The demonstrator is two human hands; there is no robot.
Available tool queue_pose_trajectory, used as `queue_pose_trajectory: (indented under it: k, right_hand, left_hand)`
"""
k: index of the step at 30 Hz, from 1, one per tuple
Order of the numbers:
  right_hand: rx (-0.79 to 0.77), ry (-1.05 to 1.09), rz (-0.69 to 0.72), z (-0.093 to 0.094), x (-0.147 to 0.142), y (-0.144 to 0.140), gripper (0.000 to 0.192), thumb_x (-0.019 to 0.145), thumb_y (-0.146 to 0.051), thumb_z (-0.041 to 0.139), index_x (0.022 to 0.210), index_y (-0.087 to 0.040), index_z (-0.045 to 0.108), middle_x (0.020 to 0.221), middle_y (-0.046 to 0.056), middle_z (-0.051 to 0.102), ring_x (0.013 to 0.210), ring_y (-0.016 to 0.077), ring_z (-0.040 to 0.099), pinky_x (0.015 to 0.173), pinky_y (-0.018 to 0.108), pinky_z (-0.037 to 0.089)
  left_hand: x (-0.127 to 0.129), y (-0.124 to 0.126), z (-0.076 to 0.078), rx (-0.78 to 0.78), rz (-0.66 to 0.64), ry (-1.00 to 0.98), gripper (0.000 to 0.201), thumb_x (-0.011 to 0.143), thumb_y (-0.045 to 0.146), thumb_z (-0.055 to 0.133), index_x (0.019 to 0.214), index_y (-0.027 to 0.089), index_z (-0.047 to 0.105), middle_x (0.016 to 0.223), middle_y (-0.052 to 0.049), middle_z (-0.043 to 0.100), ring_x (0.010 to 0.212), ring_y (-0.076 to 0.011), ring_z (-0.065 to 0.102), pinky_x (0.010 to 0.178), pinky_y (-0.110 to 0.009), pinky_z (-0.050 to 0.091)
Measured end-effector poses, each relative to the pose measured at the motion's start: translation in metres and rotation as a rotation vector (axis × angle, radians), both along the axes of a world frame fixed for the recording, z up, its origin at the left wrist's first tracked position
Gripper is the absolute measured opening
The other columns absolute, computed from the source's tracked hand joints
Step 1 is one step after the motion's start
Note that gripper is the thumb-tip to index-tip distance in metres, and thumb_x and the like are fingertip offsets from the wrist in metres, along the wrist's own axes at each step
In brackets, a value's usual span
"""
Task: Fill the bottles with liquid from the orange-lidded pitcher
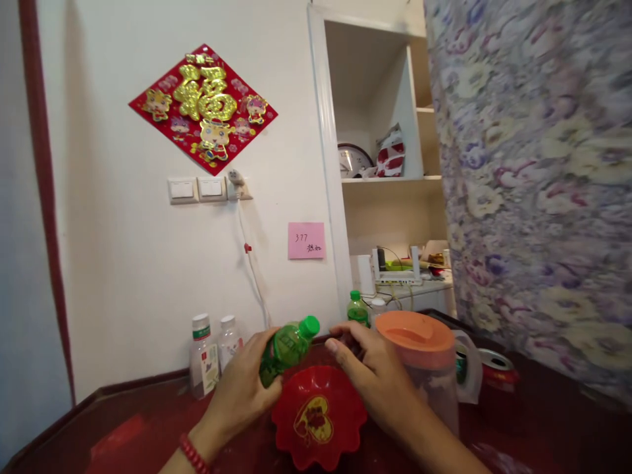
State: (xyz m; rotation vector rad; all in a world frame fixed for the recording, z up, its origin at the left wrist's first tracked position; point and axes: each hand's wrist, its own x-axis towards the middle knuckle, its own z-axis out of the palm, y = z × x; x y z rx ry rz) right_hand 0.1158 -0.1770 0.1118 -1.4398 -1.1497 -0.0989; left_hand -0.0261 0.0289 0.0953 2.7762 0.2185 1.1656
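Observation:
My left hand (243,390) grips a small green soda bottle (286,347) tilted to the right, its green cap (310,325) still on. My right hand (371,375) hovers just right of the cap with fingers spread, holding nothing. Both hands are above a red scalloped bowl (318,415) with a gold heart design, which sits on the dark red table (543,421). A clear pitcher with an orange lid (415,331) stands right behind my right hand.
Two clear bottles (204,355) stand by the wall at the left. Another green-capped bottle (356,307) stands behind. A can (496,365) sits right of the pitcher. A floral curtain (533,184) hangs at right, with shelves (390,178) behind.

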Motion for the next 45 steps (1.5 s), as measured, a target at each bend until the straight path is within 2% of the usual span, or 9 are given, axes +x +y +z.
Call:
queue_pose_trajectory:
  k: [15,21,28,31,34,36,38,42,45]
  right_hand:
    - [-0.101,-0.16,-0.142,-0.011,0.008,0.011,0.001,0.086,-0.016,0.063,0.087,-0.015,0.063,0.077,0.003,0.06,0.074,0.0182,0.053,0.069,0.031,0.036]
    - [-0.12,-0.171,-0.099,-0.015,0.01,0.015,0.011,0.086,-0.011,0.061,0.096,-0.015,0.064,0.086,0.005,0.061,0.078,0.0185,0.055,0.072,0.031,0.04]
    - [-0.066,-0.173,0.047,-0.012,0.009,0.008,0.044,0.078,0.001,0.058,0.116,-0.022,0.061,0.113,0.005,0.058,0.102,0.0176,0.056,0.091,0.031,0.043]
    - [-0.079,-0.094,0.004,-0.008,0.008,0.006,0.061,0.076,-0.013,0.072,0.133,-0.022,0.052,0.119,0.007,0.058,0.105,0.0201,0.055,0.093,0.034,0.042]
    - [-0.195,-0.056,-0.097,-0.01,0.007,0.007,0.026,0.088,-0.035,0.064,0.106,-0.017,0.063,0.087,0.004,0.063,0.081,0.0202,0.056,0.073,0.032,0.041]
    - [-0.242,-0.073,-0.117,-0.012,0.007,0.009,0.017,0.092,-0.033,0.057,0.09,-0.017,0.064,0.073,0.002,0.059,0.071,0.0183,0.053,0.065,0.03,0.036]
    - [-0.205,-0.094,-0.091,-0.014,0.006,0.01,0.007,0.087,-0.02,0.06,0.092,-0.017,0.065,0.077,0.001,0.059,0.074,0.0175,0.053,0.067,0.029,0.036]
    - [-0.112,-0.046,0.027,-0.014,0.006,0.01,0.047,0.076,-0.008,0.067,0.12,-0.022,0.062,0.108,0.004,0.06,0.088,0.0166,0.056,0.08,0.028,0.041]
    - [-0.162,0.025,-0.016,-0.013,0.007,0.009,0.038,0.082,-0.029,0.069,0.118,-0.019,0.062,0.101,0.006,0.063,0.086,0.0188,0.056,0.074,0.029,0.041]
  left_hand:
    - [0.001,-0.003,-0.001,0.226,-0.03,0.114,0.073,0.069,0.009,0.057,0.138,0.026,0.041,0.126,-0.009,0.062,0.111,-0.0279,0.06,0.094,-0.046,0.05]
    - [0.0,0.0,-0.002,0.222,-0.034,0.138,0.072,0.069,0.01,0.058,0.138,0.027,0.041,0.127,-0.009,0.061,0.113,-0.0282,0.059,0.095,-0.047,0.049]
    - [-0.001,0.005,-0.001,0.186,-0.033,0.166,0.069,0.072,0.013,0.058,0.138,0.027,0.042,0.128,-0.01,0.062,0.114,-0.0281,0.06,0.097,-0.045,0.049]
    - [-0.002,0.005,0.002,0.196,-0.016,0.168,0.066,0.074,0.015,0.058,0.137,0.027,0.042,0.129,-0.01,0.061,0.116,-0.0286,0.059,0.097,-0.045,0.048]
    - [-0.002,0.006,0.002,0.234,-0.006,0.186,0.067,0.074,0.015,0.058,0.138,0.027,0.041,0.13,-0.009,0.061,0.116,-0.0289,0.059,0.098,-0.045,0.047]
    - [-0.002,0.007,0.002,0.263,-0.004,0.194,0.068,0.074,0.015,0.059,0.139,0.027,0.041,0.13,-0.009,0.061,0.116,-0.0292,0.059,0.098,-0.044,0.047]
    - [-0.002,0.008,0.001,0.28,0.007,0.192,0.068,0.074,0.016,0.06,0.139,0.027,0.041,0.13,-0.009,0.061,0.117,-0.0295,0.059,0.098,-0.044,0.047]
    - [-0.004,0.01,0.003,0.279,0.032,0.176,0.066,0.074,0.015,0.059,0.137,0.027,0.042,0.13,-0.008,0.061,0.116,-0.0291,0.06,0.098,-0.044,0.047]
    - [-0.005,0.01,0.003,0.28,0.024,0.171,0.066,0.074,0.015,0.059,0.137,0.027,0.043,0.13,-0.009,0.061,0.116,-0.0292,0.06,0.096,-0.044,0.048]
